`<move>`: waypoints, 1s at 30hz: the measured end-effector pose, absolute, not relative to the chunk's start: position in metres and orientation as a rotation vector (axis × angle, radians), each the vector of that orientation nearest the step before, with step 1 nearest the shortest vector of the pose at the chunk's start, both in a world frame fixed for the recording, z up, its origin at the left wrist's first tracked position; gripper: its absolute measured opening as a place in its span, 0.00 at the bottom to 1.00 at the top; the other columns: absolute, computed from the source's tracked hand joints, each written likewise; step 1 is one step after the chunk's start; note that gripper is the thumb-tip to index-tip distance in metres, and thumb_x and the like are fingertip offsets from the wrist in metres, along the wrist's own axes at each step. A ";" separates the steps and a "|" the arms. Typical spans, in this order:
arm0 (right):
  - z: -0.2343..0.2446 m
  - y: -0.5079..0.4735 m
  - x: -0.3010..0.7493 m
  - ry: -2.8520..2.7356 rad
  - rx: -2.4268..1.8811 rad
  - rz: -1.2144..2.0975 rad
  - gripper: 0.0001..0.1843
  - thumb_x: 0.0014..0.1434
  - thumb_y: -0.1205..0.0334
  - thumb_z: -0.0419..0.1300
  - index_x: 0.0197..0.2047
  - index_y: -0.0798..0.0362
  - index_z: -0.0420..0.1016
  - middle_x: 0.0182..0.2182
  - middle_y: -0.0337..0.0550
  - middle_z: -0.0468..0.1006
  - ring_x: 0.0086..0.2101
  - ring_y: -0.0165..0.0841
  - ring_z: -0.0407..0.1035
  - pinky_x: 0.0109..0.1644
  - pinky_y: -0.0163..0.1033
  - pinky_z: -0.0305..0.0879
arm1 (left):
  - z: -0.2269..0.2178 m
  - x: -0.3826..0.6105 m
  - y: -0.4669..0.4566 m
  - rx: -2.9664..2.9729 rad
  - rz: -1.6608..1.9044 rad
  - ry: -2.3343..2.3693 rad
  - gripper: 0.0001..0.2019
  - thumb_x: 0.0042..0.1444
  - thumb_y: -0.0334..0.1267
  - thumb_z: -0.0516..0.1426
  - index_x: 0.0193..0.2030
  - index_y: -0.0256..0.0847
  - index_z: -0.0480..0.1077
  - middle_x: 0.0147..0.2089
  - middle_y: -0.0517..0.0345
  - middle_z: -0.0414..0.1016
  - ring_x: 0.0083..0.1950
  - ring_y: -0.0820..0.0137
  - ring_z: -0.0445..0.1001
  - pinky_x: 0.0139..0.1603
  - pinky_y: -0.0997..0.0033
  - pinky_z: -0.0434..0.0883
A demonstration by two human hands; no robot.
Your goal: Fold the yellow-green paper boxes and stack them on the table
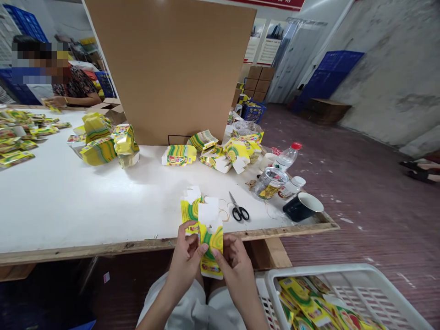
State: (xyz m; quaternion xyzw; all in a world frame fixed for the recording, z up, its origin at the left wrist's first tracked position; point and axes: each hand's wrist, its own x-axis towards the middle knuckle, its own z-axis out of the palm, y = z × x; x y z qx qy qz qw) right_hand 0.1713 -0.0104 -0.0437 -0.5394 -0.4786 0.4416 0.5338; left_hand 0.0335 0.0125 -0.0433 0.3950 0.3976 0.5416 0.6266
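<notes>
A long white table (pixel 68 201) fills the left of the view, with a tall cardboard sheet (pixel 172 68) standing upright at its far side. A white basket (pixel 347 273) sits low on the right, beside the person's knees. It already holds a heap of yellow-green cartons (pixel 309 307); whether these are made up or flat cannot be told. Across the table a co-worker (pixel 74 87) is busy with a spread of the same printed pieces. Stacks (pixel 99 151) of flat blanks lie in the middle of the table and more (pixel 220 156) lie near the sheet's right end, so, judging by these, a good deal is left to do and only some is done. Near the right corner stand a bottle (pixel 288 156), a jar (pixel 270 182) and a dark cup (pixel 302 206), with scissors (pixel 238 210) just beside them. Over the lap, just below the table's near edge, the left hand (pixel 185 266) and right hand (pixel 237 270) are both closed on one carton (pixel 210 243), held upright with thumbs on its front and its white top flaps open. It looks half formed. A second blank (pixel 189 208) shows just behind it; whether the left hand also grips it is unclear.
</notes>
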 end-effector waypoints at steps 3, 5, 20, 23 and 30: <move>-0.037 -0.012 0.179 -1.186 -1.210 1.084 0.31 0.61 0.54 0.63 0.64 0.46 0.60 0.48 0.48 0.76 0.32 0.32 0.73 0.40 0.37 0.72 | -0.035 0.024 0.009 1.017 1.117 0.808 0.30 0.59 0.43 0.61 0.63 0.43 0.52 0.47 0.44 0.80 0.46 0.60 0.80 0.45 0.64 0.75; -0.030 -0.013 0.185 -1.218 -1.162 1.156 0.30 0.63 0.53 0.60 0.66 0.45 0.59 0.49 0.48 0.76 0.36 0.34 0.74 0.43 0.38 0.72 | -0.030 0.017 0.008 1.034 1.018 0.729 0.32 0.58 0.43 0.61 0.66 0.43 0.52 0.47 0.45 0.80 0.45 0.59 0.80 0.44 0.64 0.75; -0.020 -0.007 0.197 -1.248 -1.163 0.989 0.14 0.62 0.54 0.61 0.50 0.47 0.74 0.34 0.42 0.78 0.34 0.35 0.72 0.41 0.38 0.70 | -0.031 0.019 0.003 0.951 0.831 0.616 0.38 0.53 0.37 0.66 0.65 0.50 0.52 0.46 0.53 0.78 0.37 0.68 0.77 0.40 0.70 0.71; -0.021 -0.007 0.200 -1.296 -1.160 0.919 0.14 0.63 0.52 0.61 0.50 0.45 0.77 0.39 0.45 0.80 0.40 0.37 0.73 0.46 0.41 0.70 | -0.029 0.019 0.005 1.034 0.829 0.622 0.32 0.53 0.39 0.66 0.64 0.45 0.60 0.49 0.49 0.78 0.45 0.62 0.78 0.45 0.66 0.71; -0.010 -0.011 0.208 -1.432 -1.370 1.048 0.19 0.60 0.52 0.62 0.51 0.50 0.80 0.28 0.40 0.76 0.29 0.35 0.70 0.34 0.37 0.69 | -0.033 0.024 0.007 1.206 0.954 0.825 0.20 0.52 0.35 0.64 0.54 0.42 0.73 0.57 0.47 0.76 0.53 0.57 0.76 0.51 0.65 0.72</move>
